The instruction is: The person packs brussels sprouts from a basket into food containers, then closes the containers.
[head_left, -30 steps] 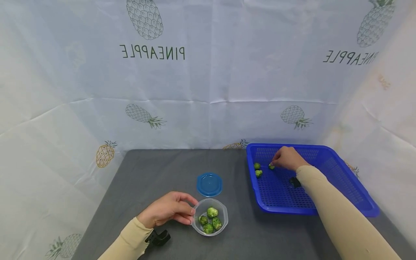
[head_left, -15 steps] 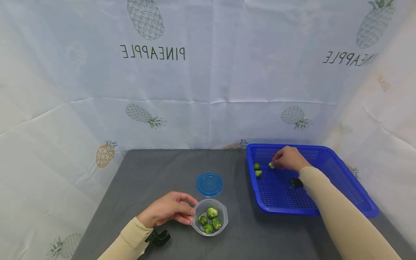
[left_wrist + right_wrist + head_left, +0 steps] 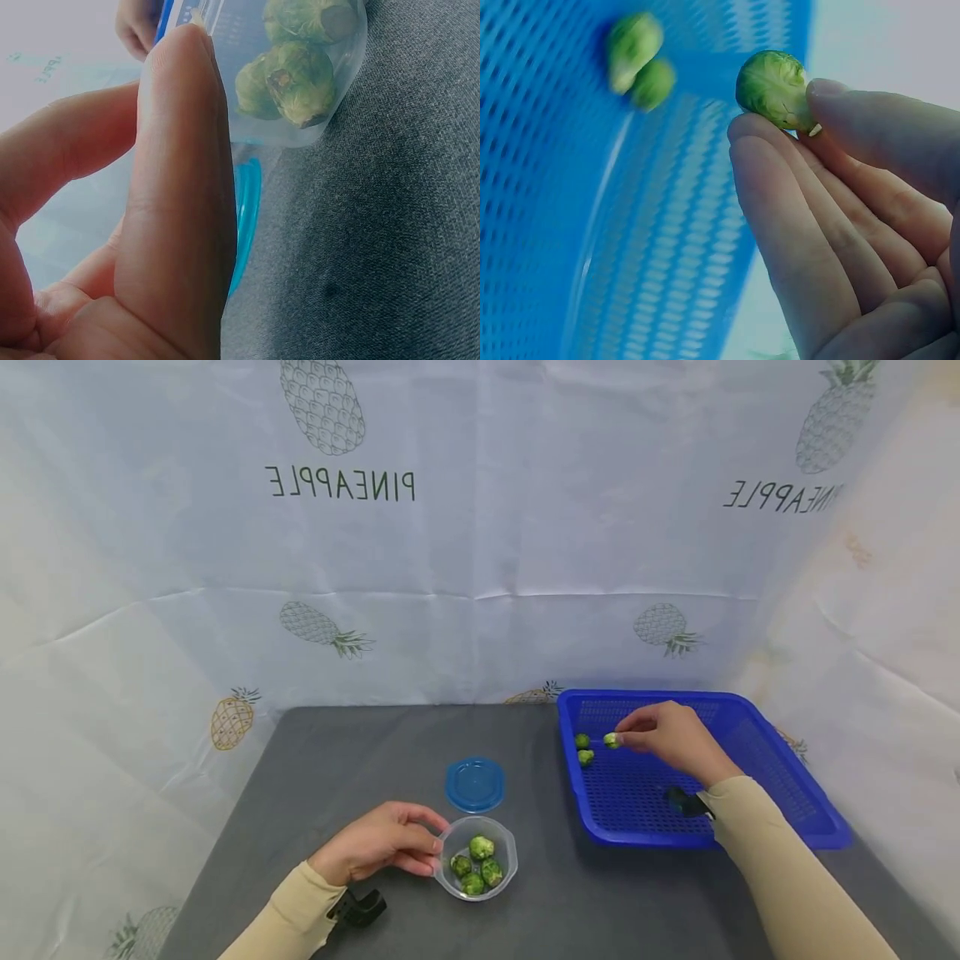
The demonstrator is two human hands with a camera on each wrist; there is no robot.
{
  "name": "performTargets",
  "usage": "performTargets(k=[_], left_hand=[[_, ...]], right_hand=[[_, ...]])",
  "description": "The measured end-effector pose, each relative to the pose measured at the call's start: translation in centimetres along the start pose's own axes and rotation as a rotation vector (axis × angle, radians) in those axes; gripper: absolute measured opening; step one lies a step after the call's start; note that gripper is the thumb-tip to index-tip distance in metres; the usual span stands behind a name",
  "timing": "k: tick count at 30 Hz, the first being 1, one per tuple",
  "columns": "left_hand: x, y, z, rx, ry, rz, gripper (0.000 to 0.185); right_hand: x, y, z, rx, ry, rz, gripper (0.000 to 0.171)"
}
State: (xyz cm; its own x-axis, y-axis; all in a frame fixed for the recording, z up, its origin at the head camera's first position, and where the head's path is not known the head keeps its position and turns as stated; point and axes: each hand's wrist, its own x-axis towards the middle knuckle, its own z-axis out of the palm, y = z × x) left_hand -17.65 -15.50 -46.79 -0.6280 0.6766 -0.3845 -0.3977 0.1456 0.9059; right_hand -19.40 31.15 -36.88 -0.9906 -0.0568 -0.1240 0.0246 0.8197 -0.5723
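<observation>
Sprout (image 3: 612, 741) pinched in right hand (image 3: 670, 739); left hand (image 3: 375, 852) grips half-hidden clear container (image 3: 504, 843).

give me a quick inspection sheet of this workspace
surface: dark grey felt-like tabletop.
job's things: clear plastic tub holding four green sprouts; blue perforated plastic basket with two loose sprouts; one small green brussels sprout lifted.
clutter: round blue plastic lid behind the tub.
grippers: left hand holds the tub's rim; right hand pinches the sprout in its fingers.
cables: nothing seen.
surroundings: white pineapple-print cloth backdrop.
</observation>
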Motion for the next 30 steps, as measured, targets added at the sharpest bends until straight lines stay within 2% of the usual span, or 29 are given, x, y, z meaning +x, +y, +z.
performTargets(k=[7,13,22,30], left_hand=[[-0.4,0.1,-0.1,0.010,0.006,0.017,0.046],[0.0,0.5,0.0,0.014,-0.010,0.036,0.046],[0.0,0.8,0.1,0.023,0.004,0.022,0.042],[-0.5,0.4,-0.2,0.013,0.010,0.015,0.044]], right_hand=[[-2.6,-3.9,1.7,0.049,0.060,-0.081,0.026],[-3.0,-7.6,4.9,0.129,0.055,-0.158,0.014],[-2.9,-11.6,11.3,0.228,-0.094,-0.294,0.007],[-3.9,-13.4,15.0,0.301,-0.245,-0.351,0.005]])
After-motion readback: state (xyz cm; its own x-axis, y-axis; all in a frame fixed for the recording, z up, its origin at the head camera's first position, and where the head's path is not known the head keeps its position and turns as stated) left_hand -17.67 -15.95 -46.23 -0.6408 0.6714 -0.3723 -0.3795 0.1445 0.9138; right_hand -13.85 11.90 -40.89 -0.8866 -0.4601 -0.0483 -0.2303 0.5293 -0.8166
